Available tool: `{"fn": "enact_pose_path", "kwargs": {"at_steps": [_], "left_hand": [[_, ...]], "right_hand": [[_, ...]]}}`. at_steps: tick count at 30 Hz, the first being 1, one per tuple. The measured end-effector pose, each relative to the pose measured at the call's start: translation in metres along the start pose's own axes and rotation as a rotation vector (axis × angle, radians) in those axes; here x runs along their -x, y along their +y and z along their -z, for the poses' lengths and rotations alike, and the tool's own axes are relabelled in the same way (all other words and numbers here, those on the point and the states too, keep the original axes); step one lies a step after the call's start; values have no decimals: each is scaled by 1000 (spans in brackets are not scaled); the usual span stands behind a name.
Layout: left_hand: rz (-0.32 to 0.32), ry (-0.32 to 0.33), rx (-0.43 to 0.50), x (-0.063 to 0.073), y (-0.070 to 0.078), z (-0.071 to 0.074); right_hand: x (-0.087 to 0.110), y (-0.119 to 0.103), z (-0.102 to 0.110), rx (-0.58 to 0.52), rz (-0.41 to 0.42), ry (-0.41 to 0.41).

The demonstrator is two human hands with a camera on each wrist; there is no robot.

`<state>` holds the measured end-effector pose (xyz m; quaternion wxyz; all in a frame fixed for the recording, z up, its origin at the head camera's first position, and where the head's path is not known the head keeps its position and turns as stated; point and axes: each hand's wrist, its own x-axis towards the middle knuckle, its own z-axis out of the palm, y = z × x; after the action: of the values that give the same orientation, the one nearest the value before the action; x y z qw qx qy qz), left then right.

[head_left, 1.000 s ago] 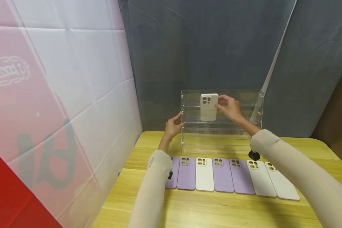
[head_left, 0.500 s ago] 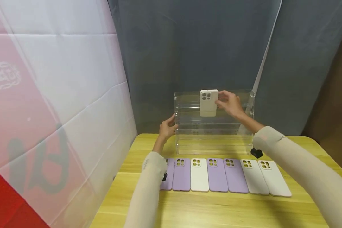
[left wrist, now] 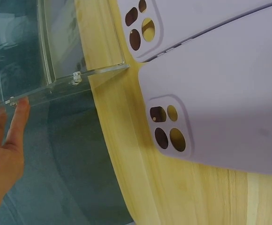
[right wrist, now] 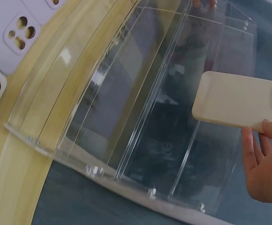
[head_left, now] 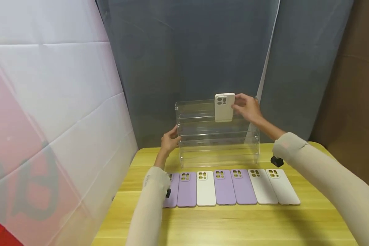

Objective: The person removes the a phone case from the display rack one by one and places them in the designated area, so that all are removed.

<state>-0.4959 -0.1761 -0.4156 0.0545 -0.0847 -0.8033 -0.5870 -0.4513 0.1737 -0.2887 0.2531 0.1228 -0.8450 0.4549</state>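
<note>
My right hand (head_left: 249, 108) pinches a white phone case (head_left: 224, 108) by its right edge. The case is upright, its camera cutouts at the top, and overlaps the upper tiers of a clear acrylic display rack (head_left: 215, 133) in the head view. In the right wrist view the case (right wrist: 239, 101) is over the rack's upper tiers, thumb and fingers at its edge. My left hand (head_left: 169, 140) grips the rack's left side panel; its fingertips meet that panel's edge in the left wrist view. Several purple phone cases (head_left: 187, 193) and white phone cases (head_left: 206, 191) lie in a row before the rack.
The rack stands near the back of a wooden table (head_left: 209, 222). A grey curtain (head_left: 187, 61) hangs close behind it, and a white and pink printed sheet (head_left: 73, 95) runs along the left. A brown panel (head_left: 347, 89) borders the right.
My right hand has raised the white phone case and shifted it right relative to the rack. The left hand keeps its place on the rack's side. The head view has turned right.
</note>
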Motion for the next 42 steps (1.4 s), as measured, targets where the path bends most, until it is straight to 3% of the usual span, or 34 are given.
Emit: {"fn": "enact_pose_path", "kwargs": {"at_steps": [24, 36, 42], "left_hand": [[21, 5, -10, -2, -9, 31], [0, 17, -23, -7, -9, 27], [-8, 9, -13, -10, -9, 18]], "right_hand": [[5, 10, 38, 59, -10, 48], [26, 30, 71, 167, -9, 21], [42, 44, 87, 202, -32, 1]]}}
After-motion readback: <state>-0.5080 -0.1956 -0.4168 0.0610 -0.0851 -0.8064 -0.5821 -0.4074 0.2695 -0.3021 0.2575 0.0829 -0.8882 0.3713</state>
